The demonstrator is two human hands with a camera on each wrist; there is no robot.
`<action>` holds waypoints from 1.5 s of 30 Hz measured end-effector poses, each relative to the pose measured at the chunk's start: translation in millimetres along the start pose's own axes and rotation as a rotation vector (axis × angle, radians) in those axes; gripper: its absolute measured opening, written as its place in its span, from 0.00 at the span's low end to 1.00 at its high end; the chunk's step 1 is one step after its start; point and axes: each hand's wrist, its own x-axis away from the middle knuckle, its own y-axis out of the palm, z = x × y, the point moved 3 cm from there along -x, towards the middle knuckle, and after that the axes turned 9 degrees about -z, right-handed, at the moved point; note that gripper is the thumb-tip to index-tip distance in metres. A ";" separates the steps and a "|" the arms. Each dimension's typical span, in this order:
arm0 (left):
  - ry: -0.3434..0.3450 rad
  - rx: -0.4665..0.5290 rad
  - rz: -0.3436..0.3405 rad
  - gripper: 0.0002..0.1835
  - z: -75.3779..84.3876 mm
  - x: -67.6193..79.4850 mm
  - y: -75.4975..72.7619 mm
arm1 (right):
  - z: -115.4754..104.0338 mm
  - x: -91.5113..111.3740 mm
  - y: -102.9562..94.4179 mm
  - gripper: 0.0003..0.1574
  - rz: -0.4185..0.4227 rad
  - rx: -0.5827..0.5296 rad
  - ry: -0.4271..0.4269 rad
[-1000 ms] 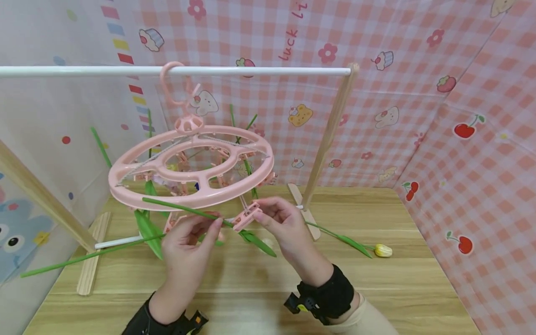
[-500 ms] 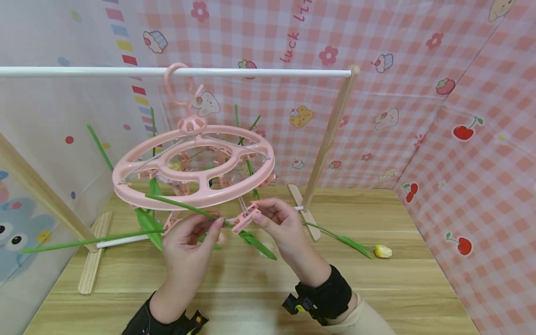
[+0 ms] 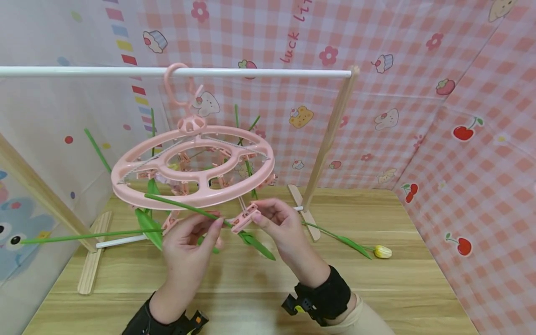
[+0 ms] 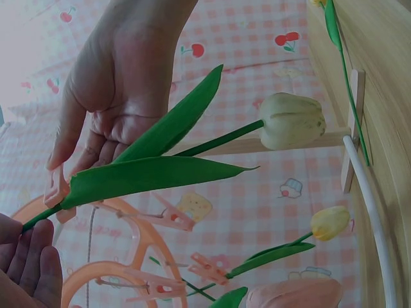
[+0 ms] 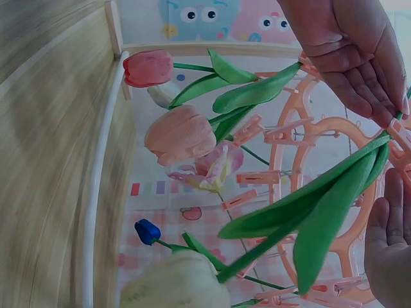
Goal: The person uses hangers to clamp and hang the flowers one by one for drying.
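My left hand (image 3: pixel 190 244) pinches the green stem of a white artificial tulip (image 4: pixel 292 122) between thumb and fingers. My right hand (image 3: pixel 286 228) pinches a pink clothespin (image 3: pixel 245 217) that hangs by a cord from the round pink drying hanger (image 3: pixel 197 200). The tulip's stem meets this clothespin just below its leaves (image 5: pixel 321 205). Whether the pin's jaws stand apart or close on the stem, I cannot tell. Other tulips, among them a red one (image 5: pixel 149 68), a peach one (image 5: pixel 180 136) and a blue one (image 5: pixel 147 231), hang in clothespins around the hanger.
The hanger hooks over a white bar (image 3: pixel 259 72) held by wooden posts (image 3: pixel 331 139). A yellow tulip (image 3: pixel 383 251) lies on the wooden table (image 3: pixel 377 293) at right. Green stems jut out left of the hanger. Patterned cloth (image 3: pixel 377 46) lines the back and sides.
The long stem at left has swung upward, and the hanger appears slightly further right in the head view. Both hands keep nearly the same place and grip.
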 end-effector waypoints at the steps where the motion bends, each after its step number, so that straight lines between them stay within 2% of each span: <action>1: 0.000 0.004 0.000 0.05 0.0 -0.2 -0.1 | 0.0 0.1 0.3 0.15 0.000 0.002 0.001; 10: -0.004 0.040 0.007 0.05 -1.7 0.1 -0.5 | 1.9 2.0 1.1 0.20 -0.003 0.005 0.005; 17: -0.002 0.045 0.018 0.05 -3.7 0.9 -1.0 | 3.8 2.4 1.7 0.20 -0.012 -0.024 -0.005; 23: -0.009 0.152 0.026 0.10 -8.9 5.5 -4.0 | 7.9 4.5 1.5 0.22 -0.040 -0.036 -0.050; 28: -0.011 0.151 0.037 0.10 -10.7 8.5 -7.4 | 11.2 6.5 -1.6 0.24 -0.039 -0.030 -0.045; 32: -0.001 0.144 0.036 0.09 -8.1 9.3 -9.6 | 12.9 7.6 -3.3 0.25 -0.052 -0.030 -0.042; 39: 0.046 0.146 -0.009 0.09 -2.2 10.4 -9.1 | 17.4 8.3 -4.4 0.25 -0.086 -0.054 -0.025; 45: 0.077 0.176 -0.013 0.09 -6.6 15.3 -10.8 | 20.9 10.9 -9.2 0.23 -0.088 -0.038 -0.040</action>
